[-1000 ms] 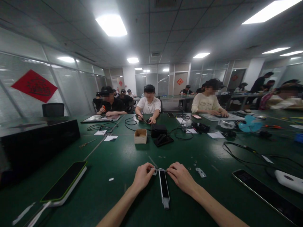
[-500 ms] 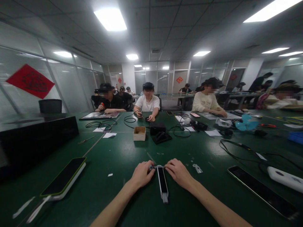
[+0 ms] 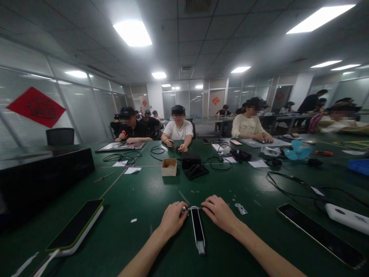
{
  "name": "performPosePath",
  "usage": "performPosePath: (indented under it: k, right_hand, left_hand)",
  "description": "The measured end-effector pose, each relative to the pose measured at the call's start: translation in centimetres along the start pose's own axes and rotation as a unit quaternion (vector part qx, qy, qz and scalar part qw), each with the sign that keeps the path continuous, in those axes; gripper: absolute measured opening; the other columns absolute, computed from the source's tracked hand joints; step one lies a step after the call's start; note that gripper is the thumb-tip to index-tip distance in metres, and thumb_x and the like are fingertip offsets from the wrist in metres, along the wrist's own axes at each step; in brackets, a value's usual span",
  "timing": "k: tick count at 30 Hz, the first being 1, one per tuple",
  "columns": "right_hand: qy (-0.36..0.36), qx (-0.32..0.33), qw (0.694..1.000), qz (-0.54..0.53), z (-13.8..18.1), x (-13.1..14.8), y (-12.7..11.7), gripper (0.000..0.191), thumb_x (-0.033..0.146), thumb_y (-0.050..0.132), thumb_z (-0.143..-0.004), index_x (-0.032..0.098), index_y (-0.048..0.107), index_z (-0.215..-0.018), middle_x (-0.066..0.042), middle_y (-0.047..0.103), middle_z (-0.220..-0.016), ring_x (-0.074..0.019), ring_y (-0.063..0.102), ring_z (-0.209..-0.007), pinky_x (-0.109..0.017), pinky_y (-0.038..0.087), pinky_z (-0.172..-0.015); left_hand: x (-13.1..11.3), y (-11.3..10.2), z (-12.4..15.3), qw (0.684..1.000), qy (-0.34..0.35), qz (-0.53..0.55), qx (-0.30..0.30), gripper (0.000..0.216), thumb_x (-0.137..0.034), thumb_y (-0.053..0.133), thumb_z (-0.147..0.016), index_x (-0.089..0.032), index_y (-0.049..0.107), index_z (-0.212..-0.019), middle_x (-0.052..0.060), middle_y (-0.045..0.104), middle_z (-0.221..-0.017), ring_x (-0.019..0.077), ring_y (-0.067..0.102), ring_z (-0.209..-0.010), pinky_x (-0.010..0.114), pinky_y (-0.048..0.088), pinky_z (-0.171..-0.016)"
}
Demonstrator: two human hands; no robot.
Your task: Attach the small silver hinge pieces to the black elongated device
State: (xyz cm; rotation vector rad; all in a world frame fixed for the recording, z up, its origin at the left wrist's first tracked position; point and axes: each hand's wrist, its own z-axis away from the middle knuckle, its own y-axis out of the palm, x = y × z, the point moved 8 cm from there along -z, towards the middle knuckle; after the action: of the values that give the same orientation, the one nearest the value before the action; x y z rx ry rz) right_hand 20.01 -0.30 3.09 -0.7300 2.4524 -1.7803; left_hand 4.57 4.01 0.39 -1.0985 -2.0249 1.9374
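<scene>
A narrow black device with a white rim [image 3: 197,229] lies lengthwise on the green table [image 3: 138,200] in front of me. My left hand [image 3: 173,219] is curled at its far end, pinching a small pale part against it. My right hand [image 3: 219,214] is curled on the other side of that end, with its fingertips pinched on something small that I cannot make out. A small metal bracket [image 3: 241,209] lies just right of my right hand.
A green-cased tablet [image 3: 75,227] lies at the left and a long dark tablet [image 3: 317,234] at the right, beside a white device [image 3: 347,218] and black cables [image 3: 291,184]. A cardboard box [image 3: 169,167] and black gear [image 3: 193,166] sit farther out. Several people work across the table.
My hands stay at the far end of the device. My view has shifted slightly, and the left fingers have closed in tighter on the small part.
</scene>
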Motion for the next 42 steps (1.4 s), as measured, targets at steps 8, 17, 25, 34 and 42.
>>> performPosePath:
  k: [8, 17, 25, 34, 42]
  right_hand:
    - [0.203, 0.103, 0.968, 0.104, 2.4, -8.2, -3.0, 0.025, 0.028, 0.049, -0.087, 0.015, 0.064, -0.103, -0.012, 0.064, -0.101, -0.0248, 0.061, -0.092, -0.037, 0.045, -0.077]
    - [0.285, 0.186, 0.937, 0.073, 4.4, -10.9, -3.5, 0.023, 0.010, 0.045, -0.084, 0.015, 0.061, -0.099, -0.014, 0.063, -0.103, -0.0230, 0.063, -0.092, -0.028, 0.044, -0.067]
    - [0.189, -0.008, 0.981, 0.030, 2.0, -8.2, -5.7, 0.026, 0.024, 0.040, -0.089, 0.015, 0.059, -0.105, -0.010, 0.062, -0.098, -0.0205, 0.059, -0.088, -0.031, 0.045, -0.075]
    - [0.122, -0.015, 0.977, -0.174, 1.2, -3.0, -1.7, 0.024, 0.031, 0.045, -0.089, 0.017, 0.065, -0.093, -0.003, 0.062, -0.083, -0.0142, 0.055, -0.069, -0.027, 0.046, -0.064]
    - [0.112, -0.039, 0.976, -0.181, 0.4, -1.8, 1.2, 0.023, 0.030, 0.047, -0.090, 0.017, 0.065, -0.089, -0.004, 0.063, -0.083, -0.0154, 0.058, -0.073, -0.028, 0.047, -0.067]
  left_hand:
    - [0.0, 0.2, 0.1, 1.000, -0.005, 0.008, 0.009, 0.018, -0.024, 0.044, -0.091, -0.020, 0.058, -0.101, 0.003, 0.061, -0.098, 0.0168, 0.056, -0.087, 0.027, 0.040, -0.076]
    - [-0.2, 0.1, 0.2, 1.000, 0.001, 0.007, 0.007, 0.017, -0.023, 0.043, -0.091, -0.020, 0.057, -0.101, 0.003, 0.061, -0.098, 0.0164, 0.056, -0.086, 0.027, 0.040, -0.076]
    - [-0.1, 0.3, 0.1, 1.000, 0.001, -0.001, 0.017, 0.017, -0.025, 0.044, -0.092, -0.021, 0.056, -0.103, 0.002, 0.061, -0.098, 0.0163, 0.057, -0.086, 0.026, 0.041, -0.075]
    - [-0.6, 0.0, -0.1, 1.000, 0.010, -0.007, 0.014, 0.017, -0.025, 0.042, -0.092, -0.020, 0.056, -0.100, 0.003, 0.062, -0.093, 0.0170, 0.057, -0.082, 0.028, 0.041, -0.073]
    - [-0.4, 0.5, -0.2, 1.000, 0.022, -0.012, -0.001, 0.014, -0.022, 0.043, -0.091, -0.020, 0.056, -0.097, 0.002, 0.063, -0.095, 0.0175, 0.058, -0.085, 0.027, 0.040, -0.076]
